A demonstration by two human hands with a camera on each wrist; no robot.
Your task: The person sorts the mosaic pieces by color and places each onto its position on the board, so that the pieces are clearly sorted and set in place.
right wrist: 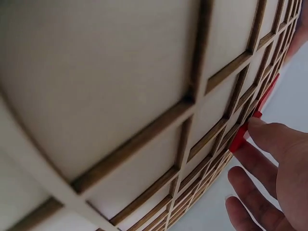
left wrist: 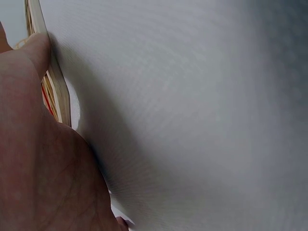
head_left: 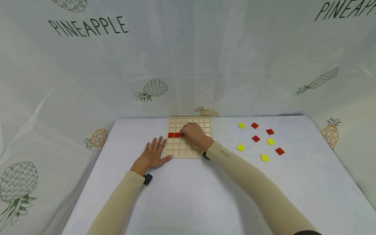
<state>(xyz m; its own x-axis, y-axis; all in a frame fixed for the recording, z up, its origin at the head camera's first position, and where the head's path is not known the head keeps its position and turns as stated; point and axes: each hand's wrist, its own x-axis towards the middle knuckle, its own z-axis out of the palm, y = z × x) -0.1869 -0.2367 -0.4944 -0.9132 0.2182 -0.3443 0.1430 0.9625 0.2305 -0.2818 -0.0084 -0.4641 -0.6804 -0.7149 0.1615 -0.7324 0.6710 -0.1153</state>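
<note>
A: Where's the piece, and who has it?

B: Red tile, at the grid board, just right of two laid red tiles as the head view has it. Right hand pinches it between thumb and forefinger, other fingers loosely bent. Whether it touches the slot floor, cannot tell.

A: And the left hand?

B: Flat on the table, fingers straight and spread, gripping nothing; thumb against the board's near left corner.

A: Handling?

B: Thin, flat, probably light and stiff. Smooth faces could slide under a dry fingertip. Unlikely to break; a thin edge might chip.

A: Best hold?

B: By opposite edges, judging by the raised ribs, so fingertips clear the slot. Loose ones, red and yellow, lie flat well to the right; a nail under one edge should lift them.
</note>
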